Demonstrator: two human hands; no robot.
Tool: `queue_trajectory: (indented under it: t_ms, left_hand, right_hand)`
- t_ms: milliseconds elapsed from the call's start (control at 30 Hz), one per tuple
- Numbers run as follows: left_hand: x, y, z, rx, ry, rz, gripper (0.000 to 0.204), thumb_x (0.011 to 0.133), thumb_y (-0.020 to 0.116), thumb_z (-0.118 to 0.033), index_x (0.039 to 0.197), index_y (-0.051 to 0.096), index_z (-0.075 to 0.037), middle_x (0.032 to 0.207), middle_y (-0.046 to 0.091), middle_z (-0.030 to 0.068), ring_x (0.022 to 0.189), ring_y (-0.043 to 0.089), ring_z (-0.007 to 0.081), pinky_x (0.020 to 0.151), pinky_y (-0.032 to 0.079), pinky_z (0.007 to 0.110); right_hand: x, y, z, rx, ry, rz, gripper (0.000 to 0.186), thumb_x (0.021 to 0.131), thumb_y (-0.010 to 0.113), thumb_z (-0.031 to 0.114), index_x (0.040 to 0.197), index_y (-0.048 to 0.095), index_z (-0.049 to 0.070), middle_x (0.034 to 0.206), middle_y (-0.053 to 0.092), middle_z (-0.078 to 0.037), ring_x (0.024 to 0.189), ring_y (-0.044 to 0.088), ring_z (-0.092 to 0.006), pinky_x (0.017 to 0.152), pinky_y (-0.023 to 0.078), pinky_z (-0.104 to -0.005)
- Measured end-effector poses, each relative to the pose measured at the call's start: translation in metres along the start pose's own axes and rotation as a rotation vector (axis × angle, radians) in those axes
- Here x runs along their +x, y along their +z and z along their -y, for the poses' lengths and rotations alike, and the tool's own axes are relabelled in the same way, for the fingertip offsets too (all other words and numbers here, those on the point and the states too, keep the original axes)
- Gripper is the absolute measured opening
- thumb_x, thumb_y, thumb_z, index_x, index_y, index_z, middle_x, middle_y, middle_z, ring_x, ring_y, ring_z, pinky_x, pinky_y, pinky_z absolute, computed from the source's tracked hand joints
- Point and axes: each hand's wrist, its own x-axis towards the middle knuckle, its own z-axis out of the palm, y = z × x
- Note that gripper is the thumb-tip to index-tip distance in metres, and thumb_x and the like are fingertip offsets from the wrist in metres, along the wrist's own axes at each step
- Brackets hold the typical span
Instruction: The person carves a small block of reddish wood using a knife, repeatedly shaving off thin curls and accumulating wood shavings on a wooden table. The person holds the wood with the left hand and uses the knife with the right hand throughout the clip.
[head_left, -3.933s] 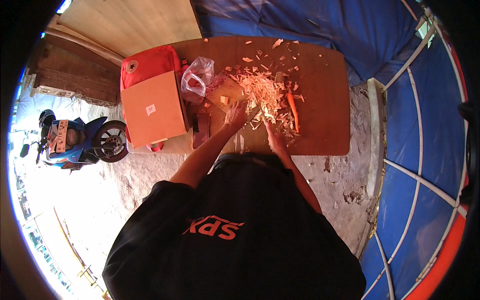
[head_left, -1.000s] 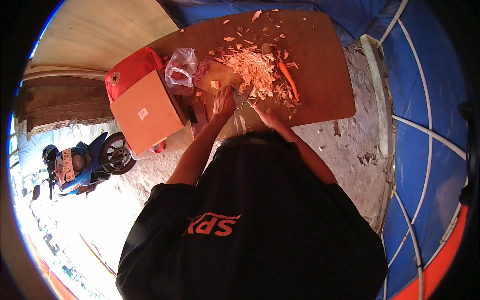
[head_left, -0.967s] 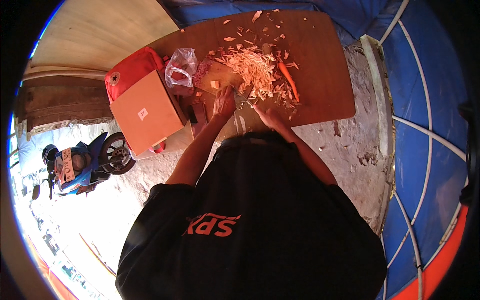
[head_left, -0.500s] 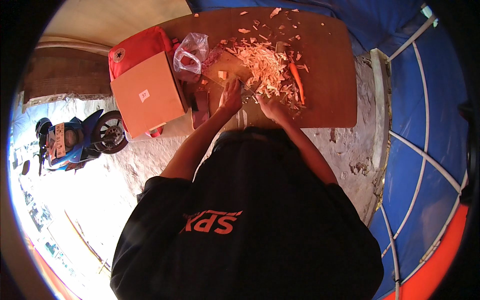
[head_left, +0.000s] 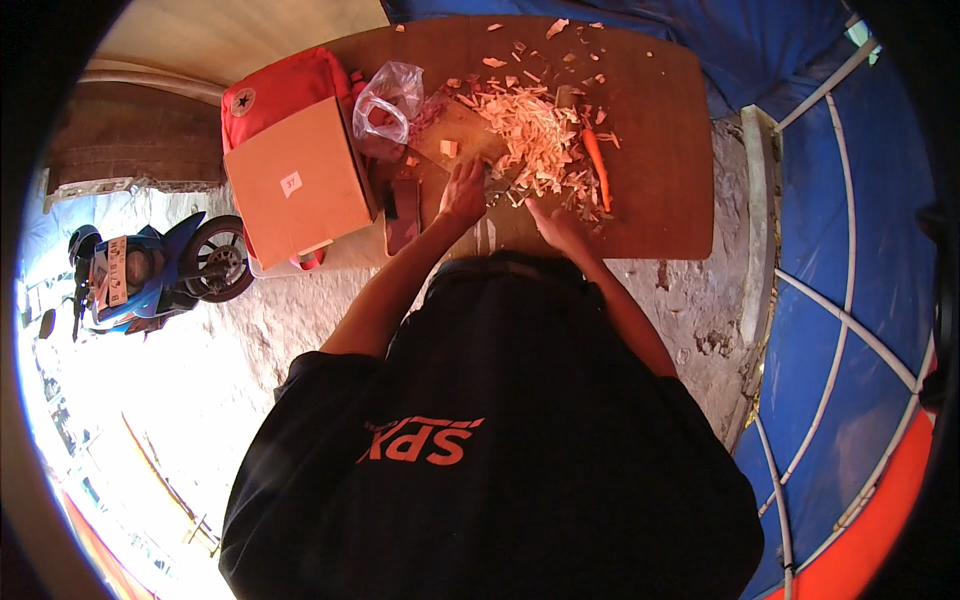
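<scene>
At the table's near edge, my left hand (head_left: 463,193) rests on a wooden cutting board (head_left: 432,148), its fingers bent down over something hidden beneath them. My right hand (head_left: 553,226) is closed just to the right, apparently round a knife (head_left: 512,197) whose thin blade points toward the left hand; its handle is hidden. A heap of pale chopped strips (head_left: 532,130) spreads over the board and table beyond both hands. One pale block (head_left: 449,148) lies on the board past my left fingertips. Right of the heap lies a whole orange carrot (head_left: 597,170).
Left of the board are a phone (head_left: 403,215), a clear plastic bag (head_left: 390,100), a cardboard box (head_left: 297,185) and a red bag (head_left: 290,88). Loose scraps dot the table (head_left: 665,150). A blue motorbike (head_left: 150,270) stands at left; blue tarpaulin (head_left: 820,220) hangs at right.
My right hand has moved slightly right, away from the left hand, and less of the blade shows. The left hand stays on the board. The whole view has shifted a little.
</scene>
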Motion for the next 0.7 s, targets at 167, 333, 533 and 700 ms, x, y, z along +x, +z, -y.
queue_trajectory:
  t_ms: [167, 333, 533, 700]
  left_hand:
    - [0.001, -0.004, 0.001, 0.032, 0.011, 0.036, 0.053, 0.073, 0.050, -0.006, 0.123, 0.046, 0.013, 0.133, 0.041, 0.0261, 0.125, 0.040, 0.0366, 0.109, 0.027, 0.044]
    - [0.002, 0.000, 0.002, 0.035, 0.037, -0.013, 0.050, 0.073, 0.049, -0.006, 0.120, 0.048, 0.012, 0.130, 0.043, 0.0262, 0.124, 0.040, 0.0372, 0.108, 0.028, 0.044]
    - [0.001, 0.001, 0.002, 0.071, 0.061, -0.031, 0.052, 0.072, 0.051, -0.006, 0.119, 0.048, 0.013, 0.129, 0.043, 0.0259, 0.123, 0.040, 0.0375, 0.108, 0.028, 0.043]
    - [0.000, -0.005, -0.004, 0.074, 0.015, 0.013, 0.054, 0.070, 0.053, -0.004, 0.121, 0.046, 0.012, 0.129, 0.043, 0.0243, 0.121, 0.041, 0.0367, 0.107, 0.030, 0.042]
  right_hand:
    - [0.009, 0.003, 0.012, -0.040, -0.006, 0.024, 0.102, 0.082, 0.021, 0.078, 0.110, 0.059, -0.012, 0.109, 0.058, -0.034, 0.109, 0.055, -0.0448, 0.092, 0.044, -0.0469]
    - [0.005, 0.006, 0.007, -0.032, 0.004, 0.040, 0.096, 0.085, 0.020, 0.075, 0.115, 0.059, -0.008, 0.116, 0.055, -0.033, 0.115, 0.051, -0.0441, 0.098, 0.039, -0.0497]
    - [0.007, 0.004, 0.011, -0.026, -0.033, 0.048, 0.093, 0.086, 0.020, 0.073, 0.113, 0.059, -0.007, 0.114, 0.056, -0.034, 0.114, 0.052, -0.0446, 0.097, 0.040, -0.0488]
    - [0.006, -0.004, 0.025, 0.044, -0.033, 0.028, 0.092, 0.086, 0.024, 0.073, 0.112, 0.060, -0.008, 0.112, 0.056, -0.035, 0.113, 0.052, -0.0450, 0.096, 0.040, -0.0486]
